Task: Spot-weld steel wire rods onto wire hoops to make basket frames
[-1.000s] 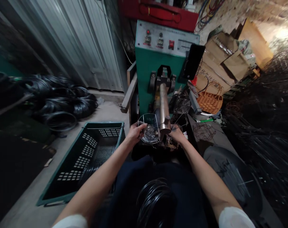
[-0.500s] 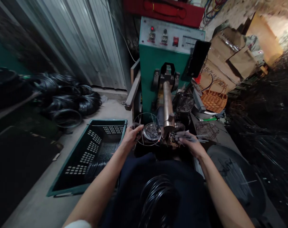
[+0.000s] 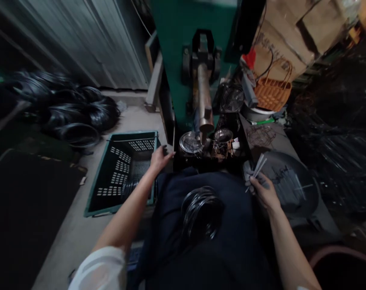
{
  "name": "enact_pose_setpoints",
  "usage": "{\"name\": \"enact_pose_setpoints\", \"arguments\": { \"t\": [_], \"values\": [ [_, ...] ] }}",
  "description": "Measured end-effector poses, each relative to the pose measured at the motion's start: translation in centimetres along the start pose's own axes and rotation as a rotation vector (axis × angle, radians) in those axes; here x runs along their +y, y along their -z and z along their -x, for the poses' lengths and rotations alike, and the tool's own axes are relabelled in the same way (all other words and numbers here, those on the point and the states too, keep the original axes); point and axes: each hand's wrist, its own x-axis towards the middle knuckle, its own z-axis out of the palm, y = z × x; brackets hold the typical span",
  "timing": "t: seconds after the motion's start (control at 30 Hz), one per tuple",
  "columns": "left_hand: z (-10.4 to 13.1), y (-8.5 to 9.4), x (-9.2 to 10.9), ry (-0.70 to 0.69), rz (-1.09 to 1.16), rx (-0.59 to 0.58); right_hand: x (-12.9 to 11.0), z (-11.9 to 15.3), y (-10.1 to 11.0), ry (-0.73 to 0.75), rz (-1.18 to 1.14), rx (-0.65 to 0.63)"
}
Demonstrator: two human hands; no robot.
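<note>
My left hand [image 3: 160, 159] is open and empty, its thumb and fingers apart, beside the right rim of the green plastic crate [image 3: 95, 189]. Inside the crate lie dark wire rings [image 3: 129, 187]. My right hand [image 3: 264, 190] is closed on a bunch of short metal rods [image 3: 258, 166], their ends fanning out above the fingers. On my lap rests a loose stack of dark wire rings [image 3: 198, 201]. In front of me, the metal arm [image 3: 204, 102] of the green machine [image 3: 173, 52] points down over a tray with round metal pieces [image 3: 191, 142].
A round dark pan [image 3: 284, 173] with more rods stands on the right. Behind it are a wicker basket [image 3: 272, 93] and cardboard boxes [image 3: 284, 36]. Wire coils [image 3: 95, 108] lie on the floor at left. A grey bar [image 3: 154, 84] juts out beside the machine.
My left hand has let go of a wire ring and moved left, towards the crate. My right hand, with the rods, has moved right, away from the machine arm. The view has tilted down.
</note>
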Motion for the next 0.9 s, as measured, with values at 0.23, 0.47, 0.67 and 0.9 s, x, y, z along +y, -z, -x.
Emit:
{"name": "enact_pose_setpoints", "arguments": {
  "t": [0.23, 0.47, 0.67, 0.9],
  "values": [
    [16.6, -2.9, -1.7, -0.439, -0.771, -0.388, 0.2, 0.5, -1.4, 0.093, 0.023, -0.005],
    [20.2, -2.4, -2.0, -0.575, -1.167, -0.365, -0.2, 1.2, -2.9, 0.103, 0.073, -0.076],
    [21.8, -0.8, -2.4, -0.562, -1.164, -0.249, -0.2, 3.0, -2.9, 0.138, 0.130, -0.063],
    [25.3, -1.0, -4.5, -0.315, -0.732, -0.373, -3.2, 5.7, -4.1, 0.237, 0.177, -0.127]
  ]
}}
